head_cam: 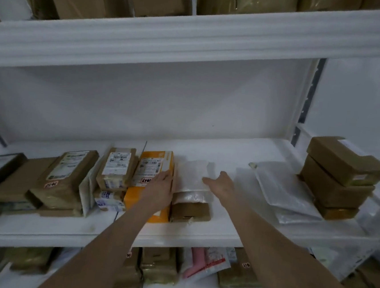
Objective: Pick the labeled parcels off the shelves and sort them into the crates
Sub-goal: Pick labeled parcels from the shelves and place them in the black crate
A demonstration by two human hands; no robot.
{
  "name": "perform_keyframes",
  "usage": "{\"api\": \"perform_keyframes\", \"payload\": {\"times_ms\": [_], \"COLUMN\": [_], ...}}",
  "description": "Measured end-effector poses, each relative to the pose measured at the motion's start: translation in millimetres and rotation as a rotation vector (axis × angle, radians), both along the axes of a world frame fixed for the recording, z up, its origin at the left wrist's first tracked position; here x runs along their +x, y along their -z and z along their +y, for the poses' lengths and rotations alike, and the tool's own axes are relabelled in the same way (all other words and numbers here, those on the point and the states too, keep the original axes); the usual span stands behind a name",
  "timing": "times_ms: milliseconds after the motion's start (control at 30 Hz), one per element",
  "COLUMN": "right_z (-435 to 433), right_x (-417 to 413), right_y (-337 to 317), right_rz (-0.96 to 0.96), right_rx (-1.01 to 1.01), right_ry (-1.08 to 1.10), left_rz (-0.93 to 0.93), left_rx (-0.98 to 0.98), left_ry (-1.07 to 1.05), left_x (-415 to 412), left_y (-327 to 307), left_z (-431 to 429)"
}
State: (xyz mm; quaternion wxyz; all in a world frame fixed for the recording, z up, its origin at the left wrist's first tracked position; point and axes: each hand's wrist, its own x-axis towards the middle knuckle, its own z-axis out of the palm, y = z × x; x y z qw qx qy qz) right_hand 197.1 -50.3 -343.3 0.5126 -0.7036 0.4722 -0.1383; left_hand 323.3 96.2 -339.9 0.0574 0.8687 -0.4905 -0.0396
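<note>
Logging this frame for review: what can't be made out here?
- Label print on the orange parcel: too small and blurred in the head view; the left hand covers its lower part.
- The brown box under the white bag: top hidden by the bag.
- Whether the left hand grips: unclear.
- The crates: out of frame.

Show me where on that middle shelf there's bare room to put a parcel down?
On the middle shelf, bare room lies between the white bag by the right hand and the clear mailers at the right, and along its back edge. From the orange parcel by the left hand leftward, brown parcels crowd together.
</note>
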Motion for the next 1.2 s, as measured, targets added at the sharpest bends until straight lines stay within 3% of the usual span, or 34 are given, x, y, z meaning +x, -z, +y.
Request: {"api": "perform_keyframes", "payload": {"times_ms": [133,233,333,400,500,600,700,800,900,1067,1200], "right_z": [2,0,-8,-16,-30,-42,-52,-60,-60,-49,-53], "right_x": [20,27,25,19,4,-13,-25,-33,-41,-49,-54], "right_y": [4,5,-4,-19,-37,-44,-44,-43,-38,-29,-21], "right_rz": [-0.113,-0.064,-0.144,-0.19,-0.283,-0.382,-0.353,-0.269,-0.274,-0.367,-0.325], "right_rx": [0.102,0.025,-0.045,-0.166,-0.294,-0.345,-0.381,-0.362,-0.138,0.157,0.024], "right_ry": [0.067,0.062,0.06,0.059,0.028,-0.005,-0.003,0.077,0.155,0.097,0.19], "left_rz": [0.042,0.05,0.161,0.429,1.061,1.383,1.352,1.339,1.311,1.302,1.143], "left_rx": [-0.007,-0.026,-0.201,-0.452,-0.784,-0.799,-0.736,-0.795,-0.85,-0.794,-0.61], "left_ry": [-0.001,-0.04,-0.14,-0.267,-0.485,-0.602,-0.496,-0.451,-0.479,-0.455,-0.358], "left_x": [4,9,9,6,9,12,7,-4,-9,-27,-40], "left_y": [-5,-2,-11,-28,-55,-67,-58,-51,-46,-38,-25], "left_z": [-1,-4,-8,-16,-36,-52,-63,-72,-85,-104,-119]}}
